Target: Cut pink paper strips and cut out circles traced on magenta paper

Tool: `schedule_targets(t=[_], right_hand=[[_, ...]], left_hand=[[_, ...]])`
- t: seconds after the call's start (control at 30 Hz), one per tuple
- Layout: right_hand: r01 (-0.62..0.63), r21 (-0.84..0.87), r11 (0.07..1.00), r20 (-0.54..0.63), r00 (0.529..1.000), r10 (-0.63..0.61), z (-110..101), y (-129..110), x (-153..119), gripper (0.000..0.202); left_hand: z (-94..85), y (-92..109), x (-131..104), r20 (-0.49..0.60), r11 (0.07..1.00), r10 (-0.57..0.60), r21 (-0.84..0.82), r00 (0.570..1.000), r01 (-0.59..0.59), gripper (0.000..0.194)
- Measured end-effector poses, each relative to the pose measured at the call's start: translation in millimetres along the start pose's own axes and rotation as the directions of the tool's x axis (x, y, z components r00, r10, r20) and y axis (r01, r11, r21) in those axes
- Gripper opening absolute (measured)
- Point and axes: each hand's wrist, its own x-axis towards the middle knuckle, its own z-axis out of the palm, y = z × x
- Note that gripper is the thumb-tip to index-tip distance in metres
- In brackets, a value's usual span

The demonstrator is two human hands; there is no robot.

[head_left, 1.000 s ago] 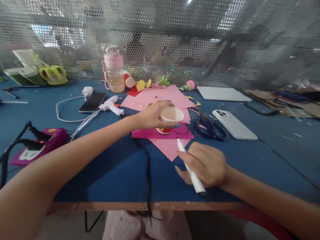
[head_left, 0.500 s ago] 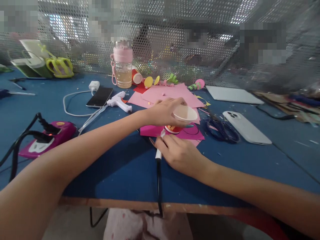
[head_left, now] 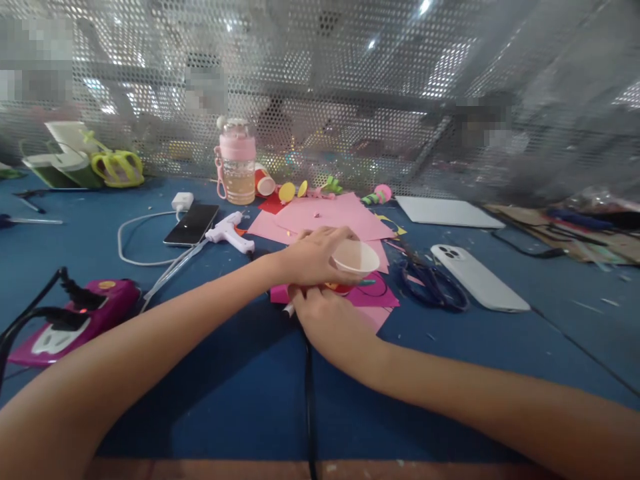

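My left hand (head_left: 313, 257) is closed around a paper cup (head_left: 361, 259) with a pale inside and rim, tilted so its mouth faces right and up. A red patch of its outside shows below my fingers. Just beneath, my right hand (head_left: 325, 313) is closed near the cup's lower part. A white corded tool (head_left: 289, 310) pokes out left of its fingers, mostly hidden, and its black cord (head_left: 309, 400) runs down over the table edge. Under both hands lies magenta paper (head_left: 367, 290) with a teal thing on it.
Pink paper sheets (head_left: 330, 217) lie behind. Leftward are a white glue gun (head_left: 231, 233), black phone (head_left: 193, 223) and magenta power strip (head_left: 75, 323). Blue-handled scissors (head_left: 435, 287) and a white phone (head_left: 480, 277) lie right. A pink-lidded bottle (head_left: 237, 163) stands before the perforated metal screen (head_left: 325, 87).
The view has tilted upward. My right hand has moved closer under my left hand, covering most of the white tool and more of the cup's red outside. The cup stays in my left hand.
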Motion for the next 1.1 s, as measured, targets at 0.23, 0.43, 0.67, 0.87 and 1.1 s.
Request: schedule_targets(t=[0.23,0.43,0.67,0.87,1.1], right_hand=[[-0.028,-0.008,1.0,0.034,0.999,0.028,-2.4,-0.2,5.9,0.034],[-0.049,0.041,0.998,0.145,0.989,0.043,-5.9,2.2,10.0,0.036],[-0.09,0.135,0.987,0.105,0.992,0.076,-0.7,6.7,13.2,0.03],[-0.064,0.122,0.99,0.095,0.994,0.052,-1.0,8.4,9.1,0.032],[0.001,0.149,0.989,0.042,0.999,-0.007,-4.2,4.5,-3.1,0.023]], left_hand=[[-2.8,2.4,0.1,0.008,1.0,-0.008,-0.014,1.0,0.008,0.056],[-3.4,3.2,0.3,0.016,1.0,-0.018,-0.018,1.0,0.019,0.057],[-2.9,1.3,1.0,0.019,1.0,-0.008,-0.007,1.0,0.008,0.058],[-3.4,2.9,0.6,0.01,1.0,-0.025,0.002,1.0,0.025,0.057],[-3.0,-0.4,2.1,0.015,1.0,-0.001,-0.006,1.0,0.001,0.057]])
